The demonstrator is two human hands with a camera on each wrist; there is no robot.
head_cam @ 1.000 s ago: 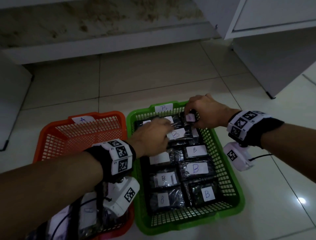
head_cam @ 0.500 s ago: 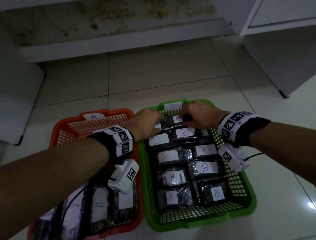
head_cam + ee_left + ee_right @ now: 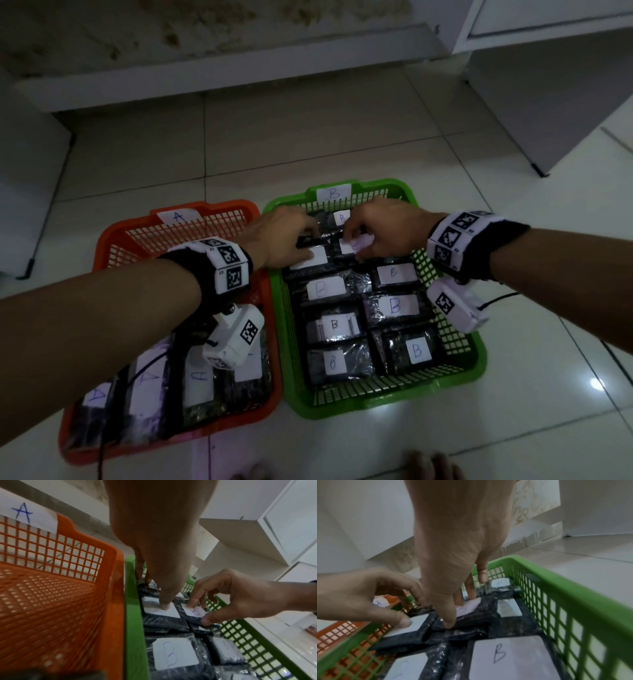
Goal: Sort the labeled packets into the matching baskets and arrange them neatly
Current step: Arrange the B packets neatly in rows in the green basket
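A green basket (image 3: pixel 376 407) labelled B holds dark packets with white B labels (image 3: pixel 394 305) in two rows. An orange basket (image 3: pixel 113 233) labelled A stands to its left, with A packets (image 3: pixel 198 380) at its near end. Both hands work at the far end of the green basket. My left hand (image 3: pixel 301 243) has its thumb on the label of a left-row B packet (image 3: pixel 163 609), fingers curled over its far edge. My right hand (image 3: pixel 356 240) pinches the neighbouring B packet (image 3: pixel 195 612), thumb at its near edge (image 3: pixel 450 624), fingers on its label.
The baskets sit side by side on a pale tiled floor (image 3: pixel 308 144). A white cabinet (image 3: pixel 548 102) stands at the back right, a low wall step (image 3: pixel 239 68) runs behind, and another white unit (image 3: pixel 27 171) is at the left. Toes (image 3: pixel 431 466) show at the bottom edge.
My right hand has left the farthest B packet, which now lies flat, and come to the packet in front of it. My left hand has reached farther into the green basket.
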